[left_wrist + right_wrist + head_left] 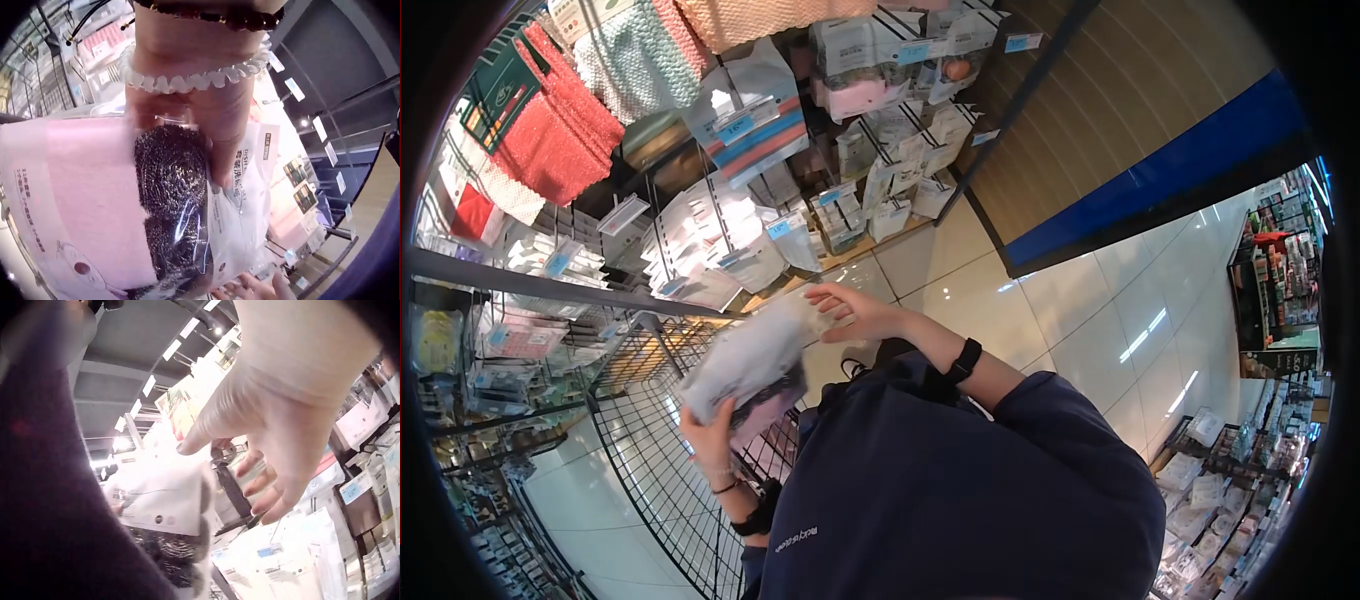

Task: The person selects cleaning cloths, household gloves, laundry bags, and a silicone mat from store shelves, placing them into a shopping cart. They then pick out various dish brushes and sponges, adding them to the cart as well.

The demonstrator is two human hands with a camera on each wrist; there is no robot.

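A clear packet (750, 360) with a white and pink label and dark scouring coils is held above a wire cart in the head view. The left hand (710, 437) grips its lower left edge; in the left wrist view the thumb of that hand (187, 119) lies over the front of the packet (81, 194), beside the dark coils (172, 187). Near the packet's upper right end is the right hand (860, 312), its fingers loosely bent. The right wrist view shows the right hand (275, 437) with fingers spread and apart from the packet (165, 500).
The wire cart (635, 440) stands at the left, beside the person. Shelves hold hanging packets (700, 235) and red mesh cloths (560, 140) at the upper left. A brown and blue panel (1140, 200) rises at the upper right, with tiled floor (1090, 320) below it.
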